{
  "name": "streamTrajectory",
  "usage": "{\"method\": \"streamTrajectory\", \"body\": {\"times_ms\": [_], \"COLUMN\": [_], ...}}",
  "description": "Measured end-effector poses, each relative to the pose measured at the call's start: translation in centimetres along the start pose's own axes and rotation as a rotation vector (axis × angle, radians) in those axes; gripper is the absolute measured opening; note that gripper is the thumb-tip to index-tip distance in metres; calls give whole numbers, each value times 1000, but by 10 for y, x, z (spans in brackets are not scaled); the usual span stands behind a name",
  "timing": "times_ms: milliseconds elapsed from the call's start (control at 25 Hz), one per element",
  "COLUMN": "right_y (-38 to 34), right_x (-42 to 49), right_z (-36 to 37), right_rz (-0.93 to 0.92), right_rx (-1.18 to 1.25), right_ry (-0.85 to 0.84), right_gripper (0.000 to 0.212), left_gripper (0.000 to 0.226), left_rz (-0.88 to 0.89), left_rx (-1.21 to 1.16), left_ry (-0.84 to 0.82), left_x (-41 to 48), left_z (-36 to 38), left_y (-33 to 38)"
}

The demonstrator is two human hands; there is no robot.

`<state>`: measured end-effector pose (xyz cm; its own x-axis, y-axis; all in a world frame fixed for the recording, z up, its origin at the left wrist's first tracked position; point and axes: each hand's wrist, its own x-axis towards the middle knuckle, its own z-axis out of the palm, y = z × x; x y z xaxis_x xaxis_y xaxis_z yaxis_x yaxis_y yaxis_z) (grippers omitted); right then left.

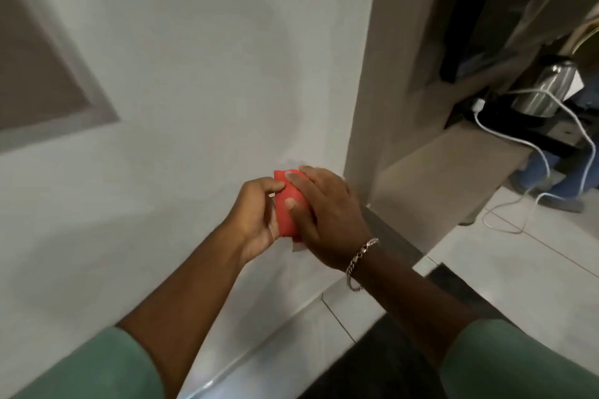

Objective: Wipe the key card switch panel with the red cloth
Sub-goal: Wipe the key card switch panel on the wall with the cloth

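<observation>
Head view: right fingers lie spread and flat over the red cloth, thumb pressing its middle, while left fingers curl in and pinch the cloth's left edge. The cloth sits between the two, right hand on top and left hand beside it, against the white wall. A pale corner peeking out beneath may be the panel, mostly hidden; a chain bracelet rings the right wrist.
</observation>
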<state>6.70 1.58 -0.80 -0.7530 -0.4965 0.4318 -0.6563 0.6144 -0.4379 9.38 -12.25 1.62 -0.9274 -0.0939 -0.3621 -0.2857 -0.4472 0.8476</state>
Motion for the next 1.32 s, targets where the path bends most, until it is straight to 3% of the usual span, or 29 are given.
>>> {"method": "streamTrajectory", "body": {"times_ms": [160,360,640,720,800,880,960,1040,1200,1320], "right_y": [-96,-213,-356,-382,-397,-405,-412,-417,-399,-406], "right_x": [10,28,60,66,72,78,82,88,107,110], "right_z": [-10,-7,-10,-4,6,21,39,57,72,77], "right_rz": [-148,-431,-539,-505,-500,-544,-599,-634,-715,-661], "right_rx": [-12,135,293,304,308,291,226,139,116,324], "right_ry": [91,328,581,597,634,666,667,669,739,771], "right_gripper": [86,74,75,74,72,71,70,67,59,57], "left_gripper": [35,37,37,34,37,47,59,67,73,74], "left_rz": [110,439,1056,1303,1498,1511,1387,1268,1302,1332], "left_rx": [-9,253,261,293,531,973,1523,1835,1926,1930], "left_ry": [-121,-86,287,530,874,1050,1149,1343,1552,1601], "left_x": [-83,-201,-355,-381,-389,-383,-367,-350,-334,-332], "left_z": [-45,-97,-172,-204,-239,-274,-306,-327,-339,-339], "left_y": [71,131,209,229,241,245,246,249,254,253]}}
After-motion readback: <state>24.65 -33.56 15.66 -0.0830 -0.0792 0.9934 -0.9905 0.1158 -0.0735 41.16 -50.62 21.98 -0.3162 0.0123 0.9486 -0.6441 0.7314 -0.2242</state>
